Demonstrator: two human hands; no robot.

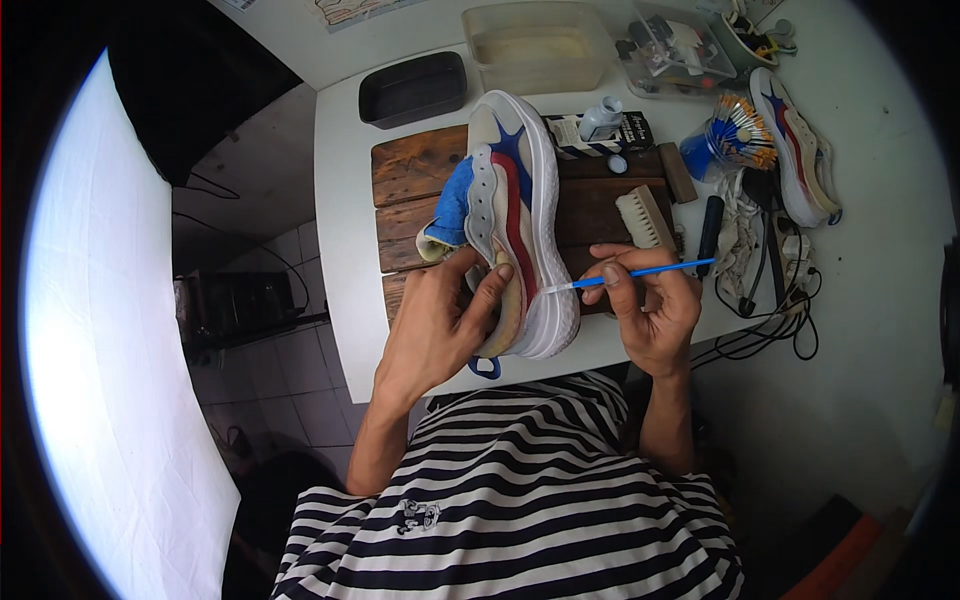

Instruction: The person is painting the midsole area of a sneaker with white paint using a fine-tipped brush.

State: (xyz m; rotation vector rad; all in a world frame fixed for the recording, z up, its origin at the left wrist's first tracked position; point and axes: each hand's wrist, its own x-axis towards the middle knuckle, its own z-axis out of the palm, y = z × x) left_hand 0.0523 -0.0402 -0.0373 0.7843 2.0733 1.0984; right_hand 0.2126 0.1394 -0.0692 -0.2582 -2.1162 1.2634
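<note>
From the head camera, the left hand point(440, 320) grips a white sneaker point(515, 220) with red and blue side stripes, its fingers point(492, 290) wrapped around the heel end and the thumb pressed on the side, so the shoe stands on edge with its toe pointing away from the person. A blue cloth point(452, 205) is stuffed into the shoe's opening, just beyond the left fingers. The right hand point(655, 310) pinches a thin blue-handled brush point(630, 273) between thumb and fingers; the brush's pale tip touches the white sole just left of those fingers, and the handle runs out to the right past them.

The shoe is held above a dark wooden board point(420, 165) lying on the white table point(340, 250). Beyond the right fingers a bristle scrub brush point(645, 215) lies on the board, with a small white bottle point(600, 118) farther off. To their right sit a second sneaker point(795, 150), a cup of small brushes point(735, 140) and tangled black cables point(770, 320). At the far edge of the table stand a black tray point(412, 88) and a clear plastic tub point(535, 45).
</note>
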